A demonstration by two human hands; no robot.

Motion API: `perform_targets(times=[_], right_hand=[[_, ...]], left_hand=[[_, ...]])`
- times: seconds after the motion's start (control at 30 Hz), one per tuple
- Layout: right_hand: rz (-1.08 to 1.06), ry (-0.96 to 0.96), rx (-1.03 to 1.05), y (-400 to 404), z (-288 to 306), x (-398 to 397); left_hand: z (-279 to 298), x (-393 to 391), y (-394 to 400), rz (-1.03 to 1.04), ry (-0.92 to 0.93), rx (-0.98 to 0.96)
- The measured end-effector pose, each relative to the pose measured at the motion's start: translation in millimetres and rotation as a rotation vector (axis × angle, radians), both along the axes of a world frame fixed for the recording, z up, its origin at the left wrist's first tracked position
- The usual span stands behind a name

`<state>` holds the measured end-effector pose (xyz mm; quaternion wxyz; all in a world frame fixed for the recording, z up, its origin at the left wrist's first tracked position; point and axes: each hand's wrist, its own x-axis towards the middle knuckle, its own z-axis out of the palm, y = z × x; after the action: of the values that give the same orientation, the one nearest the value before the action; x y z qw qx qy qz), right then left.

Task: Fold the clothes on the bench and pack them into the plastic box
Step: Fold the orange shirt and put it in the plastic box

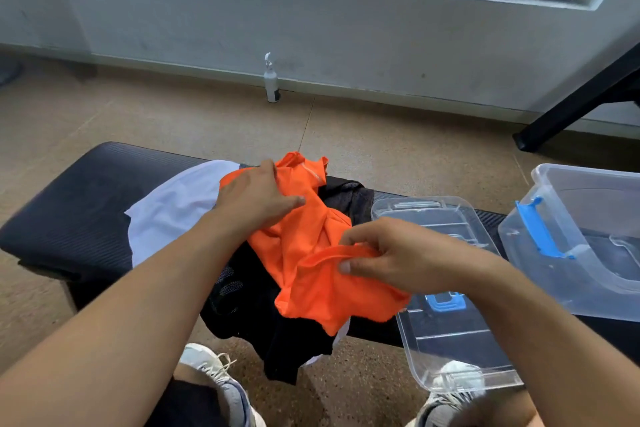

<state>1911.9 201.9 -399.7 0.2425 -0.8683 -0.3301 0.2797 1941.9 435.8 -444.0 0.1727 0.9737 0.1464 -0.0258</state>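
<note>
Pinched between thumb and fingers of the right hand (398,258) is a hem of the orange shirt (311,253), while the left hand (259,198) lies open and flat on its far part, gripping nothing. It sits crumpled on a black garment (249,315) and a white one (173,208) on the bench (69,204), the plastic box (588,246) to the right, its lid (450,340) nearer. Thin and limp, it likely slides; holding seams or shoulders should work best.

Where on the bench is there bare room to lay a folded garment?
The bench is bare at its left end, left of the white garment. The middle is crowded with the orange garment and black garment; the lid and plastic box fill the right.
</note>
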Motion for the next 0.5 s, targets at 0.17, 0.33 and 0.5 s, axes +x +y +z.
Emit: perform_targets(times=[0.17,0.33,0.5], right_hand=[[-0.132,-0.148,0.024,-3,-9,9],[-0.186,0.001,-0.013,-4,-14,11],[-0.202,-0.211,-0.078,3,-30,13]], left_hand=[[-2,8,1,-0.013,0.027,0.090],[-8,11,-5,-0.007,-0.060,0.144],[-17,29,1,0.010,-0.293,0.035]])
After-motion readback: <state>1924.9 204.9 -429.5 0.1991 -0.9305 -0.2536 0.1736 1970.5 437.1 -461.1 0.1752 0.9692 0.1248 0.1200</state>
